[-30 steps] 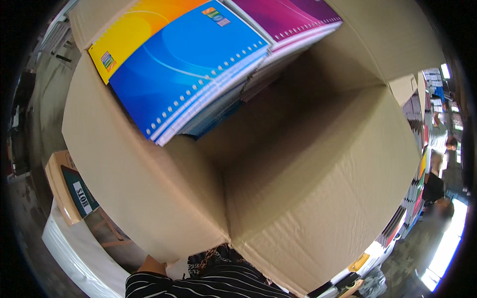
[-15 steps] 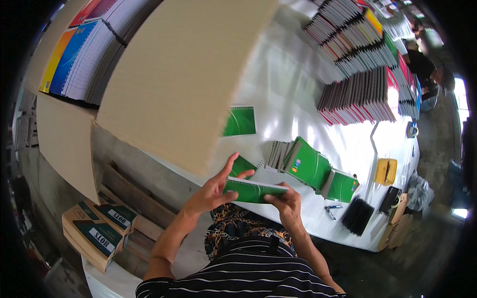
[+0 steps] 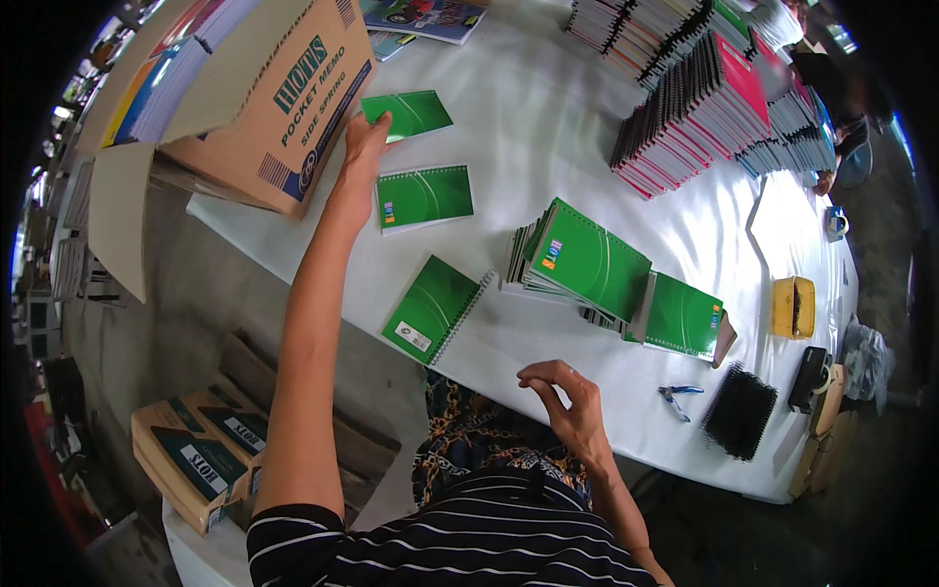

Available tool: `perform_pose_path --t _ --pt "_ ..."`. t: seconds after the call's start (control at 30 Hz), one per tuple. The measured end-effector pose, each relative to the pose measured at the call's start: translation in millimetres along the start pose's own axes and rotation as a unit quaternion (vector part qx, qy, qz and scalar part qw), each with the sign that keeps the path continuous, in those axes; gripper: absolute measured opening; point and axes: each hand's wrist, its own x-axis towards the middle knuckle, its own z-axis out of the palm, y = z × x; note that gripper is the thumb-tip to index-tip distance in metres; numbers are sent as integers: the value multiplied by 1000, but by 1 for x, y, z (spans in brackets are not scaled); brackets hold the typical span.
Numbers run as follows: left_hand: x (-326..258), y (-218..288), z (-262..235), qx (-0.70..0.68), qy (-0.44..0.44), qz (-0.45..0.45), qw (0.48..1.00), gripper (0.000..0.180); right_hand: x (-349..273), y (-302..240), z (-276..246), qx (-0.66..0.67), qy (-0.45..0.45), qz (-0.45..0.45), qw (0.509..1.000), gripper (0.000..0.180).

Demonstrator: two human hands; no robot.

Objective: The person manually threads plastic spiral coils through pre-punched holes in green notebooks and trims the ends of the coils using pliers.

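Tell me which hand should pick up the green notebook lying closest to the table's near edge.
Probably the right hand: it hovers empty over the near edge, not far from that spiral notebook. The left hand is stretched far out, fingertips on another green notebook beside the cardboard box.

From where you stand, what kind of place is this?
Probably a notebook packing workshop: long rows of stacked spiral notebooks on a white-covered table, a brown cardboard carton beside the left hand, and loose black binding coils.
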Motion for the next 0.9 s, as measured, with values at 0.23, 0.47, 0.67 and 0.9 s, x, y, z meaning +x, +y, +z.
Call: perform_pose_path --t 0.23,0.47,0.67,0.9 --pt "-4 -11 14 409 205 142 878 85 -47 52 1 -26 20 -5 999 12" --pt "-118 55 63 374 16 498 782 89 -93 82 -10 -51 24 -80 995 12" --pt "-240 88 143 527 -241 550 602 94 -125 93 -16 -81 12 -159 984 15" --pt "-249 85 130 531 -254 484 648 69 -149 104 -38 -21 8 -122 992 12"
